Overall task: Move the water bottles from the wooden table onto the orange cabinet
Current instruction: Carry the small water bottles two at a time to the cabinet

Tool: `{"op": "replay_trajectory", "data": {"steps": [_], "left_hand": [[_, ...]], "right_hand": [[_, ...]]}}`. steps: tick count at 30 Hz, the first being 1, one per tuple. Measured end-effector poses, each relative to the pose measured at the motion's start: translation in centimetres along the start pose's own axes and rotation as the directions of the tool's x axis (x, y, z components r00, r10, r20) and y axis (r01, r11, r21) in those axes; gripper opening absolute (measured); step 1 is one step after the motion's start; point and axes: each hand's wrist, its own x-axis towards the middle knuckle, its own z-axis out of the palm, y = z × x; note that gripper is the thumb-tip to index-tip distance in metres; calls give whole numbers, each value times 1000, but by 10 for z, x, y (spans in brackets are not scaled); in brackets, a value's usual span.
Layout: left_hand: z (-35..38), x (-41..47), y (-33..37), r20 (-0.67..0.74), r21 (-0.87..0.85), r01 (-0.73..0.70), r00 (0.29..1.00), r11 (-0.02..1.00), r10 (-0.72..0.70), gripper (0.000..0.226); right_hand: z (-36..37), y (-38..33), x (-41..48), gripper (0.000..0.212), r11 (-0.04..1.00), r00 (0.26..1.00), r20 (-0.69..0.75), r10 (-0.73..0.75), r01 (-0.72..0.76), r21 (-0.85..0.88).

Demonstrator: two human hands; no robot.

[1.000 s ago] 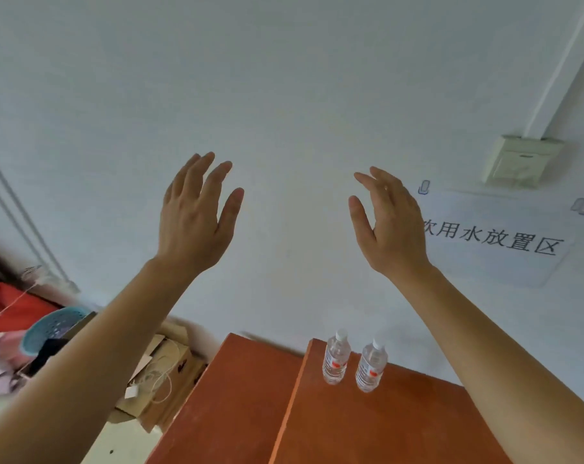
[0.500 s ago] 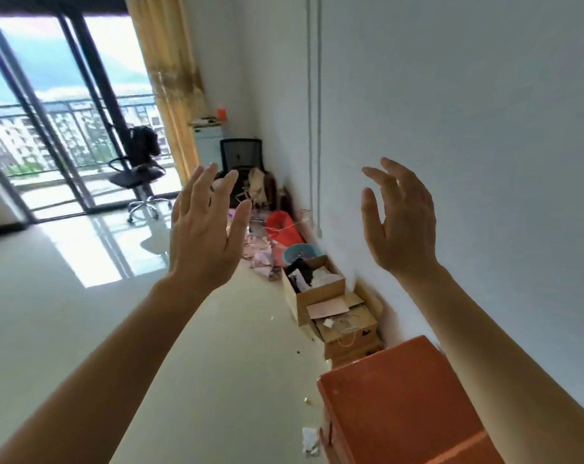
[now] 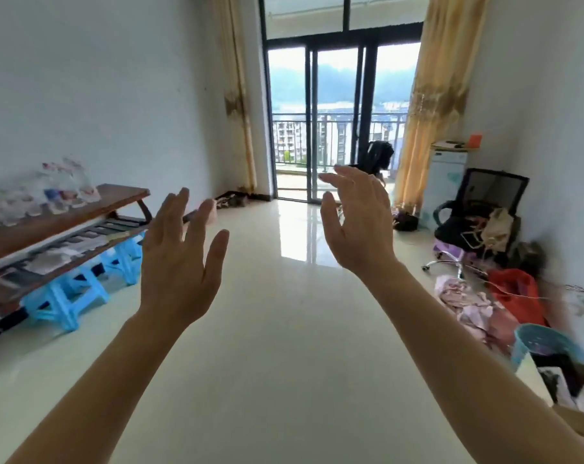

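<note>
Two bare hands are raised in front of the camera with nothing in them: the left hand (image 3: 180, 259) has its fingers spread and pointing up, back of the hand toward the camera, and the right hand (image 3: 359, 222) is likewise wide, fingers slightly curled and leaning left, thumb on its near-left side. The two are apart, with the pale glossy floor (image 3: 283, 346) showing between them. The water bottles (image 3: 46, 192) stand in a blurred cluster on the wooden tabletop (image 3: 116, 199) at the left wall, well away from both hands; their count cannot be told through the blur, though red and blue labels show. Beneath the tabletop runs a lower slatted shelf (image 3: 83, 241), and blue plastic stools (image 3: 66, 299) sit under it on the floor. Straight ahead, dark-framed sliding glass doors (image 3: 337, 122) look out on a balcony railing and distant buildings, with yellow curtains (image 3: 431, 102) at either side. Along the right wall are a black office chair (image 3: 478, 212) piled with things, a small white cabinet (image 3: 446, 182) beside the curtain, a red bag (image 3: 518, 296), crumpled pinkish cloth (image 3: 468, 303), a light blue basket (image 3: 541, 343) and the corner of a cardboard box (image 3: 571, 420) at the lower right edge.
</note>
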Motion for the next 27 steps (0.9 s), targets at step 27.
{"op": "replay_trajectory", "data": {"steps": [27], "left_hand": [[157,217,-554,-126,627,393,903,672,-410,65]], "right_hand": [[718,-117,185,63,877,910,235,-340,217,428]]}}
